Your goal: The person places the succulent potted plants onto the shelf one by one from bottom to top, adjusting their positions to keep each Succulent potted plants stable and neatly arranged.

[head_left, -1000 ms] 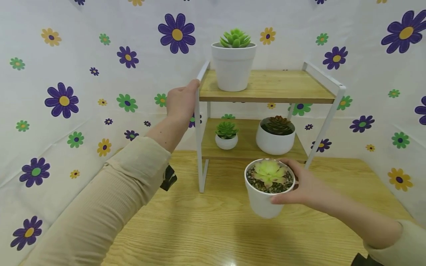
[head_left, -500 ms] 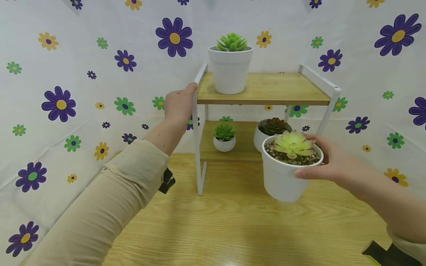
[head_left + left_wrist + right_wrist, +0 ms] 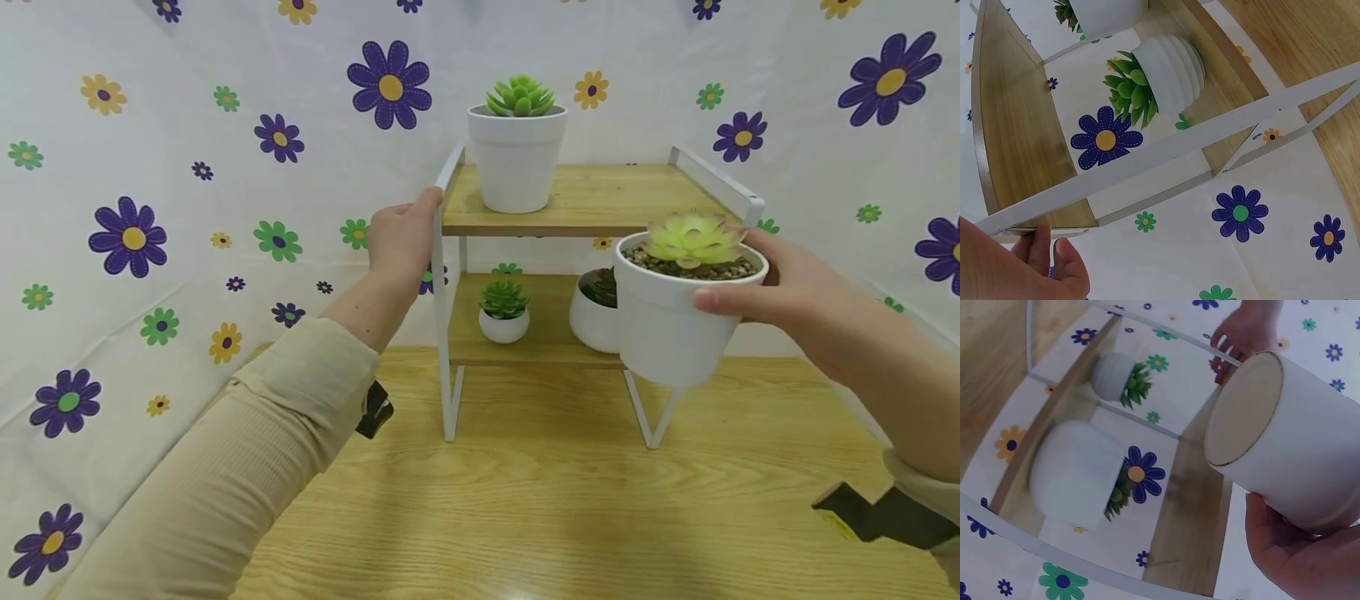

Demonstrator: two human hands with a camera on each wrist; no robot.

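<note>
My right hand grips a white flower pot by its rim, thumb on the near side. A pale yellow-green succulent sits in it among pebbles. The pot hangs in the air before the right end of a two-tier shelf, and its underside shows in the right wrist view. At the shelf's upper left corner, my left hand holds the white metal frame. In the left wrist view its fingers curl under the top board's edge.
On the top board, at left, stands a tall white pot with a bright green succulent. Below are a small ribbed pot and a rounded pot with a dark succulent, partly hidden. The wooden table meets a flower-print cloth.
My right hand has lifted the pot of yellow-green succulent up and to the right, from below the lower tier to near top-board height. The left hand has stayed on the frame.
</note>
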